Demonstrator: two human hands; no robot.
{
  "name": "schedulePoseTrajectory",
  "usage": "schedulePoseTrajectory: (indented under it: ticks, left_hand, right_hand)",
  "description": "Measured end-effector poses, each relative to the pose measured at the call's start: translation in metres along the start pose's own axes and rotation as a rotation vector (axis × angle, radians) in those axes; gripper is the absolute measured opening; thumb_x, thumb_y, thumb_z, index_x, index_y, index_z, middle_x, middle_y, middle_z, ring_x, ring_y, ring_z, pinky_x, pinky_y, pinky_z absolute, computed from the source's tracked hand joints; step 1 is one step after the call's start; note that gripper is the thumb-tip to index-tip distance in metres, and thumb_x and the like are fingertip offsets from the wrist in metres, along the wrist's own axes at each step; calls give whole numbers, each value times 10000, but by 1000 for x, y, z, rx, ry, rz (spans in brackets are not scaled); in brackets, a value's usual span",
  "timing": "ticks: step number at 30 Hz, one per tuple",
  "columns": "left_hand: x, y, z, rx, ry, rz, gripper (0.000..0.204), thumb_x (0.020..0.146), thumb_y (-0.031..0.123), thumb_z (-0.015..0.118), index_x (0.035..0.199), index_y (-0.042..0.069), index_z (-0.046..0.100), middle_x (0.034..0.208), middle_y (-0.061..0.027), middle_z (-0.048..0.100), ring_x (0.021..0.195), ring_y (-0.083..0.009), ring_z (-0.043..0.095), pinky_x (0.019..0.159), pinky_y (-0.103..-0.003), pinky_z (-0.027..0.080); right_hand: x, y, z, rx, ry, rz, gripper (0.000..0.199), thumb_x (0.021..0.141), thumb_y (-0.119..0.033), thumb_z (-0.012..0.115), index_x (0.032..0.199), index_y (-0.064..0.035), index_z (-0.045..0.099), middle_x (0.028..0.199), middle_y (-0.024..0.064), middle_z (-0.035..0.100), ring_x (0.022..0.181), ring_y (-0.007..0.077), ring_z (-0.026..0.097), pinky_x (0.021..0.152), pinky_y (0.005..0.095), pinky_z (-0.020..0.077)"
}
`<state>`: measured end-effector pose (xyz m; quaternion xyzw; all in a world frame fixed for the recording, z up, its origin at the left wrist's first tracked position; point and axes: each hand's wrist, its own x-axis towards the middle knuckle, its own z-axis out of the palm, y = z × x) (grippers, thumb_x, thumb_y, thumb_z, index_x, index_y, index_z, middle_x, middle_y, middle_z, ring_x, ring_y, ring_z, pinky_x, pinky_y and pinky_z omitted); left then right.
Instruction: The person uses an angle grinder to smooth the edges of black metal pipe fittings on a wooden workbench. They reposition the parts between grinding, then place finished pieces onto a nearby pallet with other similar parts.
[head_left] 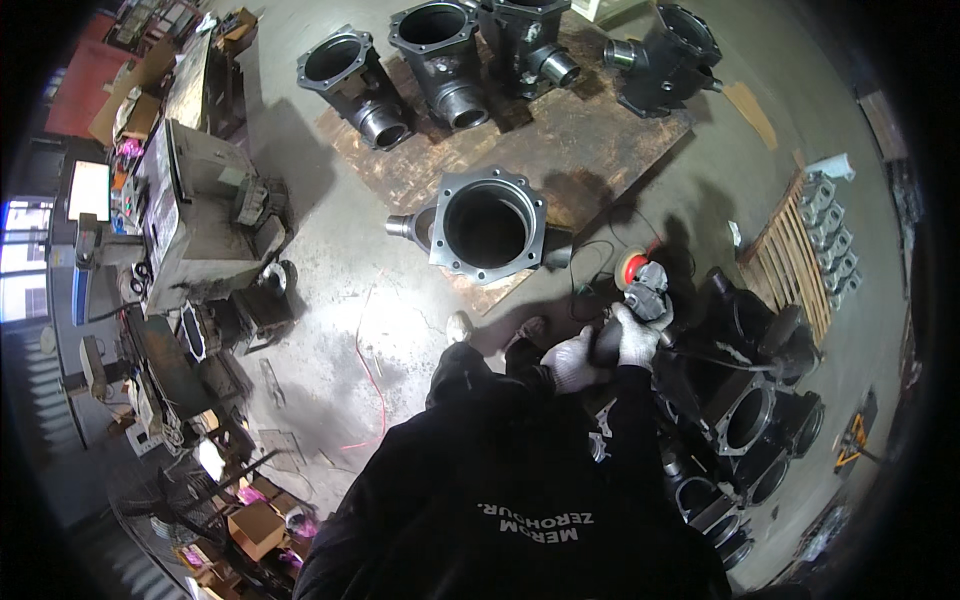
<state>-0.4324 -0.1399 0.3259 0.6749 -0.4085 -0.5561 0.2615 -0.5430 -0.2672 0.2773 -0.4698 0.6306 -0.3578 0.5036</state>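
An angle grinder [648, 288] with a red-rimmed disc is at the right of centre, its grey head pointing away from me. My right hand [638, 336], in a white glove, wraps round its body just behind the head. In a matching glove, my left hand [571, 364] closes on the dark rear part of the tool, its fingertips partly hidden. The disc touches no casting that I can see. Nearest beyond my hands stands a black flanged pipe casting [536, 225], its wide bolt-holed opening facing up and a bare metal stub at its left.
More black castings [440, 60] stand along the far side of a brown board [600, 150]. Dark castings [745, 415] crowd close on my right. A slatted wooden pallet [790, 250] lies beyond them, beside grey metal parts [828, 230]. Workbenches [190, 220] stand left; a red cord [372, 375] crosses the floor.
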Motion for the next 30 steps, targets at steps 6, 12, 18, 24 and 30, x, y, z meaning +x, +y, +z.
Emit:
schedulePoseTrajectory:
  ticks: [6,12,18,24,30]
  left_hand:
    - [-65,16,-72,-96,456,167,407,870,288,749,1154,28,614,998,-172,708,907,-291,709,796,-361,562]
    - [-99,-8,-161,-311,921,296,341,836,56,750,1152,-3,636,998,-170,701,862,-289,726,736,-328,575]
    - [-85,-37,-235,-94,1039,329,511,782,97,781,1243,23,572,1094,-201,685,1030,-353,684,880,-390,545]
    - [-72,-67,-287,-214,896,101,715,726,194,815,1344,44,486,1189,-233,641,1118,-397,634,947,-430,516]
    - [-79,-38,-292,346,435,490,695,782,320,746,1375,60,496,1278,-230,584,1285,-378,525,1153,-494,359]
  right_hand:
    - [17,-9,-5,-190,76,-45,1166,576,-95,951,1488,-51,225,1378,163,496,1213,255,532,1026,392,480]
    - [18,-15,-10,-294,187,20,1104,614,-198,945,1481,-49,278,1389,177,522,1233,272,544,1065,382,451]
    - [-12,-31,-4,-10,298,28,963,664,-19,871,1456,-43,323,1316,139,558,1167,243,554,1025,377,455]
    - [-35,-48,3,-114,351,12,831,682,-26,853,1357,-28,370,1262,132,586,1123,228,568,1010,363,458]
    - [-38,-41,-1,-54,303,-18,799,696,-41,841,1346,-31,377,1258,127,601,1113,223,580,1049,382,435]
